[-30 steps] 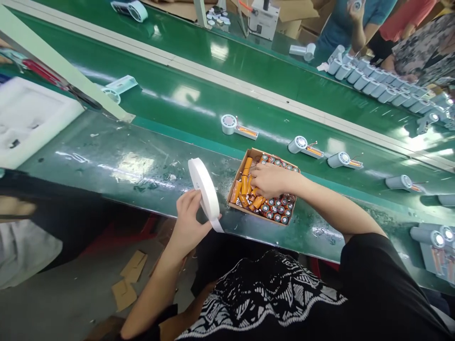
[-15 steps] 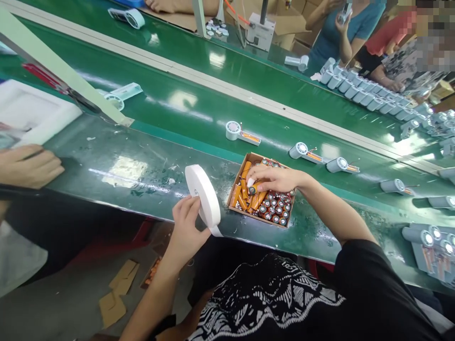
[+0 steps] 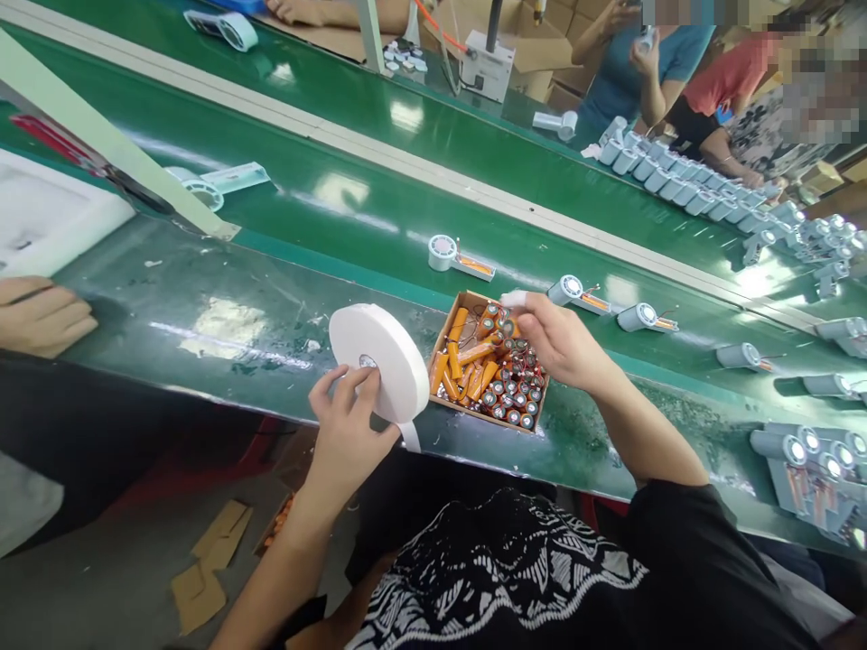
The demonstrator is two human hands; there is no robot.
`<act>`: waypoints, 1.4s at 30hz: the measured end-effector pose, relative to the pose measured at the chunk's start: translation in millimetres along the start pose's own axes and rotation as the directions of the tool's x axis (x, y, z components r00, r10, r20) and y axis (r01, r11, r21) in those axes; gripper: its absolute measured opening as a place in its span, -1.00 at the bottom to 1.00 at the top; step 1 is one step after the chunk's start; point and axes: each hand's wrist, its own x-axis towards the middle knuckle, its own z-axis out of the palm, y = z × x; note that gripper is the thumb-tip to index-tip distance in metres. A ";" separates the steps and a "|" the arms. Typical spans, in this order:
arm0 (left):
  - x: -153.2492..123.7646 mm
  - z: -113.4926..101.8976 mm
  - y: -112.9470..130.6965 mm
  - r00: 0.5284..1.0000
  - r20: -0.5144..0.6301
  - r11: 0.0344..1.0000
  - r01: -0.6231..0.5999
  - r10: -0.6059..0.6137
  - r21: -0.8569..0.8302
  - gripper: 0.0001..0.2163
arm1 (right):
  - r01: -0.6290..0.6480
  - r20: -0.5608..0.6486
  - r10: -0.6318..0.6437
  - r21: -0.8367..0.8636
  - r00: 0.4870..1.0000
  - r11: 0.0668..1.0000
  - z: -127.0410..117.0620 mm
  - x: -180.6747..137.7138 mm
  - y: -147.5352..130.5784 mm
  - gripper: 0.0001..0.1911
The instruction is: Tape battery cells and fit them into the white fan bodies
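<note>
My left hand (image 3: 352, 424) is closed on a roll of white tape (image 3: 399, 366). The fingers lie at the roll's core, and a loose tape end hangs from the bottom. Over the far right corner of a shallow cardboard box (image 3: 482, 422) is my right hand (image 3: 559, 343). Its index finger, with a white covering on the tip, points left and stands apart from the thumb; nothing shows between them. Orange-wrapped battery cells (image 3: 482, 379) with wires fill the box, some lying on their sides, others standing on end.
Light-blue fan bodies (image 3: 442, 253), some with orange cells in their handles, lie along the green conveyor (image 3: 379, 262). More fan bodies (image 3: 786, 447) are grouped at right. A co-worker's hand (image 3: 44, 316) rests at left below a slanted green post (image 3: 115, 135). Other people work across the line.
My right hand has lifted from the middle of the box towards its far right corner, away from the cell at its fingers. My left hand has turned the tape roll, showing more of its flat side.
</note>
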 end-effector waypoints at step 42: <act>10.3 -19.9 56.9 0.981 0.142 0.977 -0.152 0.131 0.151 -0.16 | -0.325 0.069 0.321 0.331 0.945 0.886 19.4 -43.1 -28.7 -0.67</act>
